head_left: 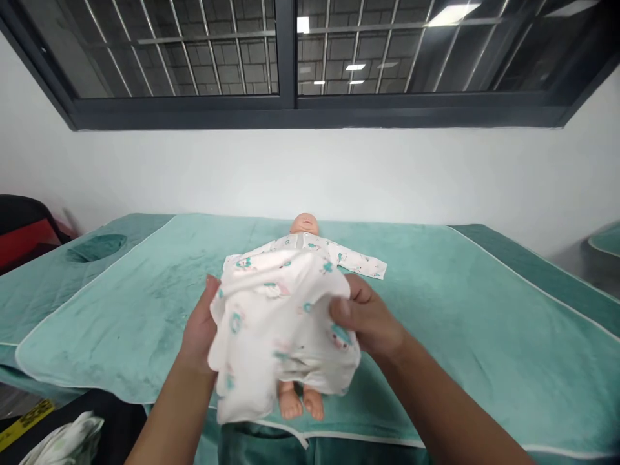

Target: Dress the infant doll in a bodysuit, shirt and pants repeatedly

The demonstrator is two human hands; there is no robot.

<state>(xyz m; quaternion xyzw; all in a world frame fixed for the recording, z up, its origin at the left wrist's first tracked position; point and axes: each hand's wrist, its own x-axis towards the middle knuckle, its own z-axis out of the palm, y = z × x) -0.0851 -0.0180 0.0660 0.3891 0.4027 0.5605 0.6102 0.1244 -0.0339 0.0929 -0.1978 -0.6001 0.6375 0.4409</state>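
"Head view, item one: what did you log from your end of the link?"

"I logged one soft white cloth garment with teal and pink printed figures (285,316), raised and loosely bunched in front of one smooth peach-coloured baby doll (305,224). Doll: on its back, head at the far side, bare feet (290,403) showing below the garment."

"Item two, hands?"

"Right hand (371,316): one, clamped on the garment's right edge, thumb in front. Left hand (199,323): one, at the opposite edge; fingers hidden behind the fabric, so I could not tell whether they gripped. Hands apart, garment between."

"Item three, surroundings?"

"One white printed long-sleeved top (363,263), on the doll, one sleeve spread to the right. One teal plush mat with white piping (436,361), beneath."

"Item four, handling notes?"

"Thin-looking fabric, many folds. In my judgement it called for light, even tension from both sides, with the gathered opening near the feet found and spread first. Toes looked the likeliest snag, so I rated a slow, level hold best."
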